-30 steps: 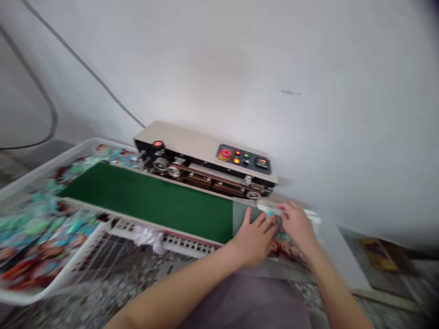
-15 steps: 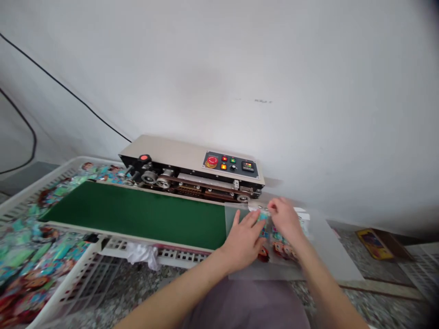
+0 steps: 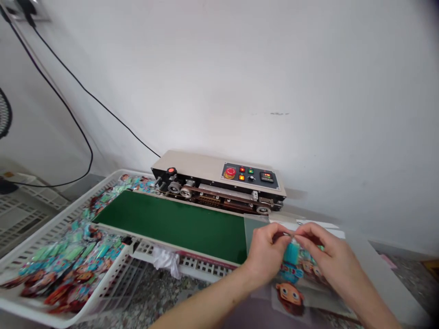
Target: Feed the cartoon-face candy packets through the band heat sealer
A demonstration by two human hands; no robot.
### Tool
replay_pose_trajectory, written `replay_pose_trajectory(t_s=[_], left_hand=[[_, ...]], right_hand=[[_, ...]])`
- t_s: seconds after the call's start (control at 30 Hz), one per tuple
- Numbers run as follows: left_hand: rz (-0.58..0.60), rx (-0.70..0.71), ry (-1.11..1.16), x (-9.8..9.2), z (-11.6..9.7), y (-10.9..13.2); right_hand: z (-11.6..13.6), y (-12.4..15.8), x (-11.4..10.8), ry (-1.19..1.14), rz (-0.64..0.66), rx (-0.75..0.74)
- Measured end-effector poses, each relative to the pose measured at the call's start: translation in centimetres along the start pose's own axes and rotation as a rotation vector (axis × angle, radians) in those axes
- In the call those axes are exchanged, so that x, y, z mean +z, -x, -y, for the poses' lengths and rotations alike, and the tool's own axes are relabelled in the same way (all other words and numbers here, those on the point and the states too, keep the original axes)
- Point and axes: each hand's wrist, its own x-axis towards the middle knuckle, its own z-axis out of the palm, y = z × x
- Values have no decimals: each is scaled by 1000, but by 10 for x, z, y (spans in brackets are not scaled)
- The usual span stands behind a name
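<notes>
My left hand (image 3: 269, 246) and my right hand (image 3: 320, 244) are close together, each pinching the top edge of a clear printed plastic bag (image 3: 290, 297). The bag hangs tilted below my fingers, with a cartoon face at its lower end and something blue-green near the top. More printed bags (image 3: 310, 269) lie just behind it, partly covered by my right hand. To the left of my hands is the green conveyor belt (image 3: 178, 230) of a band sealing machine (image 3: 212, 167), whose control lights and display are lit.
A white plastic basket (image 3: 65, 322) at left holds several filled printed bags (image 3: 75, 269). A crumpled white cloth or bag (image 3: 167, 261) hangs at the belt's front edge. Black cables (image 3: 109, 112) run along the wall. A pale board (image 3: 373, 269) extends to the right.
My hands have come together, and both now pinch the top of one bag lifted toward me; before, my left hand lay spread over the bags. The view has shifted left.
</notes>
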Motion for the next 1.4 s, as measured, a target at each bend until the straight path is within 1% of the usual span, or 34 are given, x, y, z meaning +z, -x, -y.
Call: replay_pose_trajectory(t_s=[0.07, 0.13, 0.23, 0.33, 0.43, 0.57, 0.63, 0.7, 0.73, 0.77, 0.8, 0.87, 0.9, 0.93, 0.97, 1.03, 1.1, 1.17, 1.2, 1.23, 1.3, 1.4], left_hand=[[45, -58, 57, 0, 0, -1], [92, -89, 78, -1, -2, -3], [137, -65, 61, -4, -2, -5], [175, -68, 27, -8, 4, -7], [179, -81, -103, -11, 14, -12], [138, -69, -328, -14, 21, -21], [87, 9, -509, -16, 21, -24], [23, 179, -761, -18, 20, -25], [19, 280, -882, -18, 21, -24], [56, 378, -982, -19, 23, -23], [134, 471, -1073, -19, 26, -22], [374, 614, -1229, -20, 34, -21], [489, 656, -1286, -21, 39, -20], [575, 678, -1331, -22, 44, -20], [624, 684, -1364, -23, 49, -20], [640, 674, -1405, -26, 59, -20], [609, 679, -1422, -28, 65, -20], [576, 682, -1430, -29, 68, -19], [564, 674, -1434, -29, 68, -18], [552, 660, -1439, -30, 68, -17], [524, 623, -1452, -32, 67, -15], [481, 585, -1474, -40, 63, -11]], right_hand=[[0, -1, -4, 17, -49, -2], [3, -1, -7, -34, -4, 0], [8, -1, -6, -104, 100, 7], [8, -2, -1, -93, 93, -23], [2, -6, 4, -64, 79, -32], [-12, -22, 8, 12, 144, 29], [-22, -36, 10, 77, 148, 51], [-33, -54, 15, 143, 114, 61], [-38, -63, 18, 165, 97, 66], [-43, -72, 21, 183, 84, 70], [-47, -79, 24, 203, 77, 72], [-53, -86, 29, 245, 67, 66], [-54, -85, 29, 268, 58, 61], [-56, -81, 26, 289, 45, 56], [-57, -73, 22, 320, 23, 48], [-64, -48, 8, 416, -34, 15], [-75, -17, -7, 582, -117, -50], [-88, 12, -14, 698, -212, -66], [-93, 24, -13, 746, -228, -62], [-96, 34, -8, 789, -224, -49], [-96, 44, 10, 854, -164, -17], [-77, 39, 48, 869, -74, 4]])
